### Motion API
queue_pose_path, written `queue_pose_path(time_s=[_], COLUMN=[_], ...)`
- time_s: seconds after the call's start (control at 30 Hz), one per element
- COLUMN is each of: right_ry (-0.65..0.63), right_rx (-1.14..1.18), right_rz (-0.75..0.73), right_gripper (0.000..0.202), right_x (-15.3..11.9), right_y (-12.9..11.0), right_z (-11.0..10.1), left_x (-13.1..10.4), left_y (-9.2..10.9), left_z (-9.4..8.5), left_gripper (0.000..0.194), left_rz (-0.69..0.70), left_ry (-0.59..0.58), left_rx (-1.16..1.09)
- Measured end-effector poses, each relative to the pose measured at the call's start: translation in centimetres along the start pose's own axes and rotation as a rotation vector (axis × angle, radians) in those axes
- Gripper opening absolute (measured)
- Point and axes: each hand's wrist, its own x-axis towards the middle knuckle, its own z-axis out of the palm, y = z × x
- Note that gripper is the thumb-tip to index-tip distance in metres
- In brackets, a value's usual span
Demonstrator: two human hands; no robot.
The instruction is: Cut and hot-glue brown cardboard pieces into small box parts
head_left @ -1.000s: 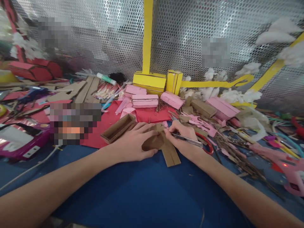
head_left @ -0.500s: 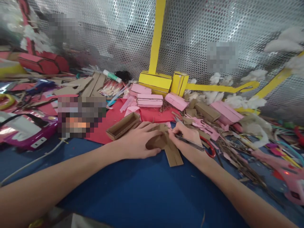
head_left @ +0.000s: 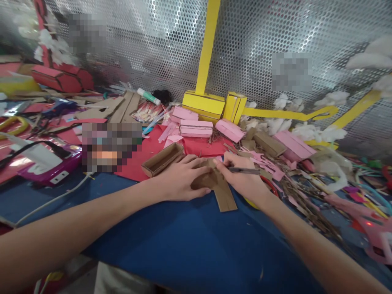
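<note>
My left hand (head_left: 180,177) lies with spread fingers on a piece of brown cardboard (head_left: 225,194), thumb and fingers apart. Pinched in my right hand (head_left: 241,175) is a slim grey cutter (head_left: 244,170), its rear end pointing right; its tip is hidden by my fingers at the cardboard's upper edge. One cardboard strip sticks out toward me between the hands. An open cardboard box (head_left: 162,159) stands just beyond my left hand, partly on red paper (head_left: 131,165). Red and yellow scissor handles (head_left: 269,184) show partly under my right wrist.
Small pink boxes (head_left: 196,128) and yellow boxes (head_left: 203,104) stand behind the hands. A purple device (head_left: 52,165) with a white cable is at left, a pink glue gun (head_left: 364,222) at right. Twigs and paper scraps lie right of my right hand. A perforated metal screen (head_left: 251,49) rises behind.
The view has shifted slightly, so the scene sits further right. The cutter in my right hand has turned from slanting to nearly level. My left hand stays on the cardboard.
</note>
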Motion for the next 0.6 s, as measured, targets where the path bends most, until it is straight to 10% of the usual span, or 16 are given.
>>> queue_pose_path(time_s=[0.6], right_ry=[-0.034], right_rx=[0.058], right_rz=[0.022], right_gripper=[0.026], right_x=[1.6], right_y=[0.9], right_z=[0.6], left_x=[0.3], left_y=[0.2], left_z=[0.2], left_gripper=[0.058], left_rz=[-0.036], left_ry=[0.000], left_rx=[0.069])
